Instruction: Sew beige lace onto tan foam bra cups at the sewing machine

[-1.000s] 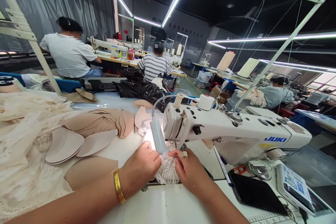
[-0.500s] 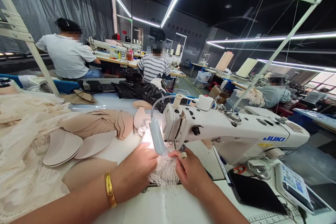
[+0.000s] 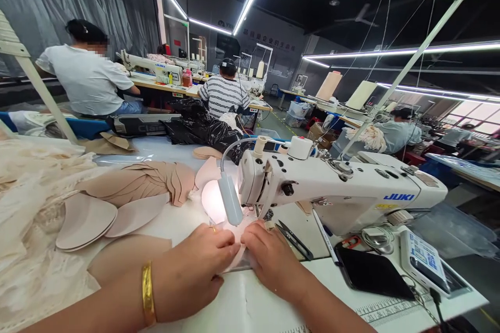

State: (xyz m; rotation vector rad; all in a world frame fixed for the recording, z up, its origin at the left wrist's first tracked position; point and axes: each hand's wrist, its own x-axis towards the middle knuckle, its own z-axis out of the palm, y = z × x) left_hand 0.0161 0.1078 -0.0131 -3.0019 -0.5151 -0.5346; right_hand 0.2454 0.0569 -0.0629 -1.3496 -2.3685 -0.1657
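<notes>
Under the small lamp (image 3: 229, 200), a pale pink fabric piece (image 3: 213, 202) lies brightly lit at the needle end of the white sewing machine (image 3: 312, 184). My left hand (image 3: 195, 270), wearing a ring and a gold bracelet, is closed on the near edge of this fabric, thumb and fingers together. Close beside it, my right hand (image 3: 273, 260) pinches the same edge just in front of the presser foot. The fingertips nearly meet. Machine head and lamp hide the needle, and my fingers cover part of the fabric. Black thread snips (image 3: 295, 239) rest right of my right hand.
Tan cup-shaped pieces (image 3: 136, 182) and paler ones (image 3: 86, 221) lie stacked on the left, beside heaped cream lace fabric (image 3: 35, 208). A phone (image 3: 373, 273), a pen (image 3: 325, 237) and a white device (image 3: 424, 260) sit on the right. Co-workers sit at machines beyond.
The white fringed lace between my hands has gone from sight, and the smooth pale pink piece now shows there. My hands have come closer together. The snips are now uncovered.
</notes>
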